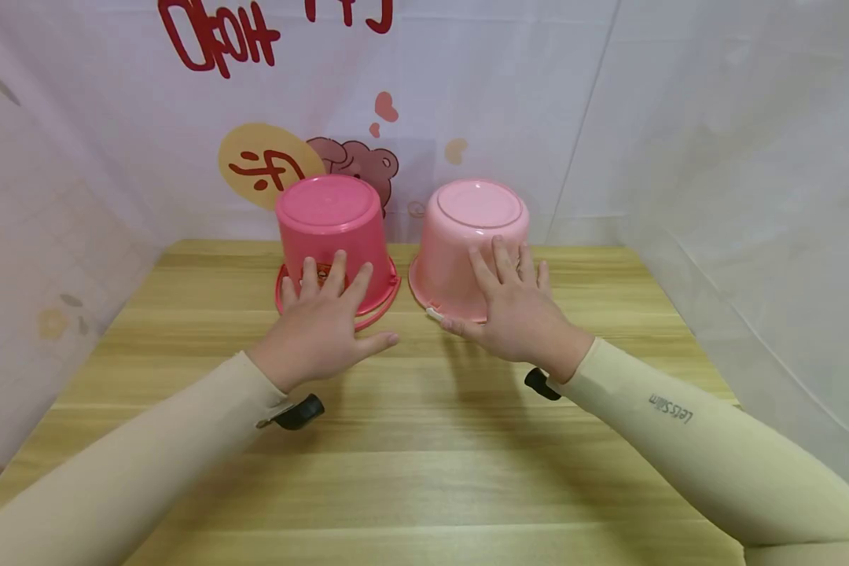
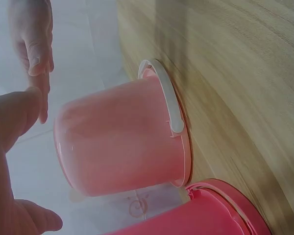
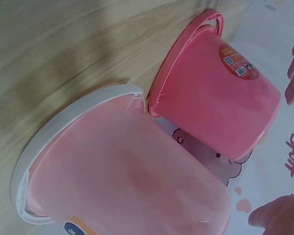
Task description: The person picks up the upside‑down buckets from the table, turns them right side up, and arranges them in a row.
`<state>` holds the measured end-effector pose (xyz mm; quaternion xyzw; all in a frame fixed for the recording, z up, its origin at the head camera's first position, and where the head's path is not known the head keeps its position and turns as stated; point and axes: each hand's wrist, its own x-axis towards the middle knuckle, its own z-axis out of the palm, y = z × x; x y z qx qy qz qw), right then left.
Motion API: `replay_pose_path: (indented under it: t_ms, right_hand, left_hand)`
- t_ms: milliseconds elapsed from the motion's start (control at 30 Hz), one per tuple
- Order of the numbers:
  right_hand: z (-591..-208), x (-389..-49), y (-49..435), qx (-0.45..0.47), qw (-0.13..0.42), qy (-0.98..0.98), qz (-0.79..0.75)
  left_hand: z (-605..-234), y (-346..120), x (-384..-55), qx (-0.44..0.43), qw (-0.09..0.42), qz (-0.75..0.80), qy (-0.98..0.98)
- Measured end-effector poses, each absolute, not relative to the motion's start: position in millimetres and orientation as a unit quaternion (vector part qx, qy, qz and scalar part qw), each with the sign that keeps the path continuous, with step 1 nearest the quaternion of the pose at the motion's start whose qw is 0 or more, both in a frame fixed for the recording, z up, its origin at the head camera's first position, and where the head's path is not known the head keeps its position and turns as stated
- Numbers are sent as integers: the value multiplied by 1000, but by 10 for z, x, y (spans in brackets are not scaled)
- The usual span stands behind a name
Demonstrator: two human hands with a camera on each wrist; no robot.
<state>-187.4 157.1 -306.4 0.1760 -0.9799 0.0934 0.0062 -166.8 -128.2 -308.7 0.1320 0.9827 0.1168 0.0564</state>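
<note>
Two upside-down buckets stand side by side at the back of the table. The left one is a deep pink bucket (image 1: 357, 244) with a pink handle (image 3: 186, 41) and a round red sticker (image 3: 238, 61). Beside it is a pale pink bucket (image 1: 446, 251), whose white handle (image 2: 169, 100) lies along its rim. My left hand (image 1: 316, 326) is spread in front of the deep pink bucket, overlapping its lower side in the head view. The right hand (image 1: 520, 310), fingers also spread, overlaps the pale bucket. Both wrist views show space between the hands and the buckets; neither hand holds anything.
The buckets rest on a wooden table (image 1: 424, 472). Behind them hangs a white printed sheet (image 1: 523, 94) with red lettering and a cartoon bear (image 1: 357, 161); similar sheets close off both sides. Dark wrist-camera mounts (image 1: 300, 413) stick out under the sleeves.
</note>
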Motion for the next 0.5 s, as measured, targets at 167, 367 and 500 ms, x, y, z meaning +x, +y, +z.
replay_pose_path:
  t_ms: [167, 367, 500]
  right_hand:
    - [-3082, -1871, 1615, 174, 3, -980, 94]
    - [-3114, -1872, 1691, 168, 0, -981, 95]
    - [-3143, -1880, 1761, 161, -3, -982, 95]
  left_hand:
    - [-3085, -1245, -1669, 140, 58, 111, 982]
    - [-3120, -1174, -1702, 158, 58, 121, 978]
    - [-3153, -1106, -1766, 183, 43, 129, 974]
